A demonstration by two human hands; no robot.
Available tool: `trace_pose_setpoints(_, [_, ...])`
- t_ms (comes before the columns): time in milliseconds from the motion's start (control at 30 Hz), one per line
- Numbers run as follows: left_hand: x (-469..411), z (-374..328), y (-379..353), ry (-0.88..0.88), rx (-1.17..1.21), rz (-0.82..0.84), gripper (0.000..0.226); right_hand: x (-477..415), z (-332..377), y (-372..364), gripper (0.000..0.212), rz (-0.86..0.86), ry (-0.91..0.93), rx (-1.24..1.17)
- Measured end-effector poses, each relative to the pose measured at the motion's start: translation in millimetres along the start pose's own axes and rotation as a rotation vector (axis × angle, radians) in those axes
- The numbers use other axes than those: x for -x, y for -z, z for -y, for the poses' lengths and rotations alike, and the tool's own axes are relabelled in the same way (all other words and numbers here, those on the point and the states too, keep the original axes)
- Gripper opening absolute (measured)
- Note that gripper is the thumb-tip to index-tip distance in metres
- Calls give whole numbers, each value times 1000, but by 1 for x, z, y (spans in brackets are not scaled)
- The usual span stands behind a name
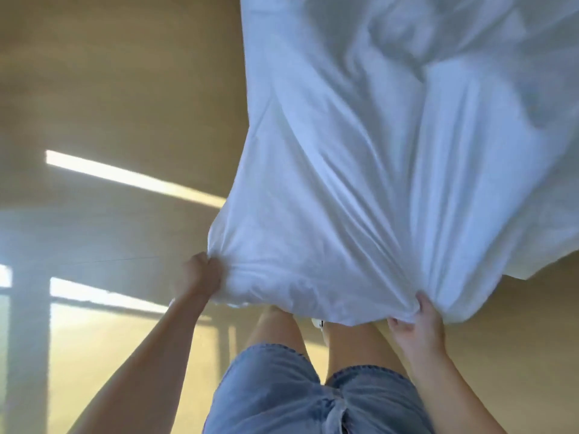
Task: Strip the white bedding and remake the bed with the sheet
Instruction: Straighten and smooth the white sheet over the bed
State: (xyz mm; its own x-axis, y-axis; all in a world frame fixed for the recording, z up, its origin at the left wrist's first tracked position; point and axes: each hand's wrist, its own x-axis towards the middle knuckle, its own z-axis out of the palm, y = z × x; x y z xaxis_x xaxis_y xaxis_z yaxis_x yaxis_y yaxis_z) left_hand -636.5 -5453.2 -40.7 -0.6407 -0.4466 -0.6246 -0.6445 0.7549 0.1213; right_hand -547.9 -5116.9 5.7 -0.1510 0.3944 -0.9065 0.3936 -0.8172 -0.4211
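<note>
Item: white bedding (376, 170), one piece, airborne; it billowed from our two hands up and away across the upper right of the view, creased and blurred by motion. Left hand (200, 275): clenched on a bunched corner at the cloth's near left edge. Right hand (418, 321): fingers (423, 300) pinched on gathered fabric at the near right edge. Denim shorts (313, 393) and bare legs showed below the cloth (we stood over it). Tan floor (109, 89), crossed by bright strips of sunlight (134, 178). No bed was in view.
</note>
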Motion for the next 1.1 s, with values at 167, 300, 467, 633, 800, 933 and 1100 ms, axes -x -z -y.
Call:
trace_pose_setpoints(167, [-10, -24, -32, 162, -16, 197, 40, -17, -2, -15, 33, -192, -169, 528])
trace_pose_setpoints(300, [-44, -86, -19, 50, 181, 181, 56, 0, 24, -62, 28, 105, -122, 1438])
trace_pose_setpoints(467, [-80, -171, -14, -182, 377, 277, 71, 23, 45, -164, 20, 147, 866, 1780])
trace_pose_setpoints(633, [-110, -190, -48, -41, 327, 507, 80, -5, 33, -267, 53, 30, 1283, 1895])
trace_pose_setpoints(800, [-90, -181, -71, -175, 144, 668, 63, -36, 35, -308, 28, 74, 1170, 2037])
trace_pose_setpoints(933, [-78, -162, -67, -408, -75, 621, 55, -32, 48, -301, 32, 301, 1321, 1637])
trace_pose_setpoints(1100, [-64, -163, -47, -402, 238, 540, 34, -15, 61, -284, 41, 338, 1414, 1424])
